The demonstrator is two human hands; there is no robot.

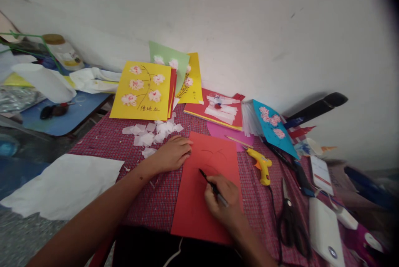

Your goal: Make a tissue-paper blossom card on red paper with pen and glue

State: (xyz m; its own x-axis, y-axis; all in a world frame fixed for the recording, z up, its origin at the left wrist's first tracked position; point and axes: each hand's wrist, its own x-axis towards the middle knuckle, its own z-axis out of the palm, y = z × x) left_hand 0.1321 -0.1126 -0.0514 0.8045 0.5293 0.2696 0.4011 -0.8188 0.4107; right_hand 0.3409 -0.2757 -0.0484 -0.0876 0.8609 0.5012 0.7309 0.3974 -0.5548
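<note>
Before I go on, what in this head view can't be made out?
Head view:
- Lines on the red sheet: faint, partly under the right hand.
- Barrel of the pen: partly covered by that hand's fingers.
- Writing on the yellow card: too small to read.
- The white box: blurred, cut off by the bottom edge.

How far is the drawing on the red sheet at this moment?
Done: only a few thin dark lines on the upper half of the red sheet. In hand: the right hand draws with a pen, and the left hand rests on the sheet's left edge. Probably left: flowers like those on the yellow card. The white paper bits lie loose and the glue gun lies untouched.
</note>
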